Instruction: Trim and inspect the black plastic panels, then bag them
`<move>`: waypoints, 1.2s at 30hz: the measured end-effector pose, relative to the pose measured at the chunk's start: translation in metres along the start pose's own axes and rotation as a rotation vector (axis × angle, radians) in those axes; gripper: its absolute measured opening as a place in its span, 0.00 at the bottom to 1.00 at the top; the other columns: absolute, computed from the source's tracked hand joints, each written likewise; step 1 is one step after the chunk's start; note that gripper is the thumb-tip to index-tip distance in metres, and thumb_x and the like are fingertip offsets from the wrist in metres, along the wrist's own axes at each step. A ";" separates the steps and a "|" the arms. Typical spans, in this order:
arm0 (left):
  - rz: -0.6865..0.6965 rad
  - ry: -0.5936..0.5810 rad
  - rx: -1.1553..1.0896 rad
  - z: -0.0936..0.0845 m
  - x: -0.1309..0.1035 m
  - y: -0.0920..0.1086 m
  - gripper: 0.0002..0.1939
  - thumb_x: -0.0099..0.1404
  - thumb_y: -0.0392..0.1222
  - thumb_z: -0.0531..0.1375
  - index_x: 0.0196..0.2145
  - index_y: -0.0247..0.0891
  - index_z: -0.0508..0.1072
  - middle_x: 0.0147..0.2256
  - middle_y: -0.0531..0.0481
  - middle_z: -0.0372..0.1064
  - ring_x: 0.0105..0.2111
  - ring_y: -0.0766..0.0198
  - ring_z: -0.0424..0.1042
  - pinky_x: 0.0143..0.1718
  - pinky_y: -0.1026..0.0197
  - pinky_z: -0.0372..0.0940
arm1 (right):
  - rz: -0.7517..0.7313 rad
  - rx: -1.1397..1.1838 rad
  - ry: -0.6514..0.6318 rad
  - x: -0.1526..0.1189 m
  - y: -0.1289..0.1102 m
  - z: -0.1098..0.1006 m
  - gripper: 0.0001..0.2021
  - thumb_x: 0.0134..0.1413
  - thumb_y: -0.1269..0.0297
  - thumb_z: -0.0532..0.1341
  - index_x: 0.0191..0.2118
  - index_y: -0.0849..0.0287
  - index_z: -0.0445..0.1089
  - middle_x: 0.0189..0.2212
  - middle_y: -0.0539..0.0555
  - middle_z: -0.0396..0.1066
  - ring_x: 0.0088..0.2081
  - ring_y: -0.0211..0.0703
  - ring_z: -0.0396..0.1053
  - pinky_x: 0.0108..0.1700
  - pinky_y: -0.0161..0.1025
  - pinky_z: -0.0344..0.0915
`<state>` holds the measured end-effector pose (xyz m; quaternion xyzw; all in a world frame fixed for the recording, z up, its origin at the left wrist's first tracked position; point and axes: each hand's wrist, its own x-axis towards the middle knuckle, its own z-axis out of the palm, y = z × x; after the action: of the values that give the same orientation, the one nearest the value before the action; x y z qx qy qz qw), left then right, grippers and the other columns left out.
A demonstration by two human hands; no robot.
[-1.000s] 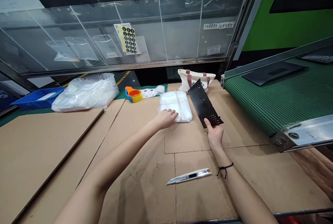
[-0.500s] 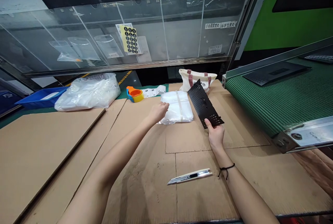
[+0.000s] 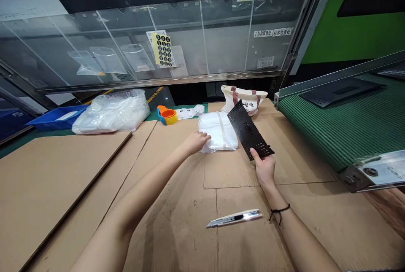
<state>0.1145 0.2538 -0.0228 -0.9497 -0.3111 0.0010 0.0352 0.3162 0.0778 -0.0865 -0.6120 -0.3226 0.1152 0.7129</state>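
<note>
My right hand point(image 3: 265, 170) grips a thin black perforated panel point(image 3: 248, 128) by its lower end, with the thumb on its face. The panel is tilted upward above the cardboard. At the left edge of a banded stack of clear plastic bags point(image 3: 218, 130), my left hand point(image 3: 196, 142) has its fingers curled together on the plastic; the fingertips are partly hidden. A utility knife point(image 3: 234, 218) lies on the cardboard in front of me, its pointed end to the left.
A green conveyor belt point(image 3: 341, 128) on the right carries a dark panel point(image 3: 341, 90). Behind the bags stand a cloth bag point(image 3: 229, 100) and orange-yellow tape rolls point(image 3: 171, 116). A large plastic bundle point(image 3: 110, 111) and a blue tray point(image 3: 41, 122) are back left. A cardboard sheet point(image 3: 63, 171) lies left.
The view has shifted slightly, so everything sits a little further right and lower. My left hand stays at the bag stack's left edge, fingers slightly lower. The right hand still holds the panel.
</note>
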 end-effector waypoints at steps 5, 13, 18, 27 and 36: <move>-0.142 0.002 -0.157 0.003 0.013 0.004 0.10 0.69 0.44 0.58 0.38 0.34 0.72 0.37 0.49 0.71 0.37 0.62 0.72 0.41 0.54 0.69 | -0.032 -0.049 -0.018 -0.006 -0.011 -0.004 0.23 0.50 0.45 0.62 0.38 0.63 0.75 0.37 0.61 0.78 0.39 0.54 0.75 0.41 0.46 0.70; -0.331 0.031 -0.567 0.006 0.028 0.001 0.12 0.68 0.46 0.59 0.39 0.33 0.72 0.35 0.50 0.71 0.33 0.65 0.72 0.37 0.57 0.70 | -0.186 -0.126 -0.200 -0.029 -0.029 -0.006 0.18 0.46 0.45 0.65 0.21 0.54 0.71 0.18 0.54 0.70 0.22 0.46 0.68 0.29 0.42 0.66; -0.462 0.184 -0.837 0.006 0.029 -0.004 0.13 0.69 0.47 0.57 0.41 0.33 0.71 0.35 0.50 0.71 0.30 0.67 0.72 0.32 0.61 0.70 | -0.210 -0.115 -0.306 -0.031 -0.034 0.002 0.17 0.46 0.46 0.66 0.20 0.54 0.71 0.17 0.53 0.69 0.22 0.44 0.67 0.29 0.41 0.65; -0.464 0.332 -0.904 -0.002 0.021 -0.006 0.12 0.68 0.46 0.58 0.35 0.33 0.71 0.29 0.53 0.68 0.26 0.69 0.69 0.30 0.62 0.68 | 0.033 0.074 -0.147 -0.031 -0.042 0.001 0.22 0.53 0.45 0.61 0.37 0.62 0.76 0.32 0.57 0.78 0.35 0.49 0.75 0.38 0.43 0.72; -0.235 0.250 -0.663 -0.020 -0.002 -0.002 0.09 0.66 0.41 0.54 0.31 0.37 0.70 0.24 0.53 0.68 0.26 0.65 0.70 0.28 0.64 0.63 | 0.856 0.662 -0.091 -0.043 -0.056 -0.006 0.13 0.38 0.64 0.73 0.34 0.59 0.77 0.34 0.53 0.80 0.34 0.44 0.77 0.30 0.35 0.76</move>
<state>0.1125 0.2533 -0.0028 -0.8601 -0.3947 -0.2198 -0.2369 0.2737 0.0362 -0.0476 -0.4258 -0.0216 0.5170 0.7423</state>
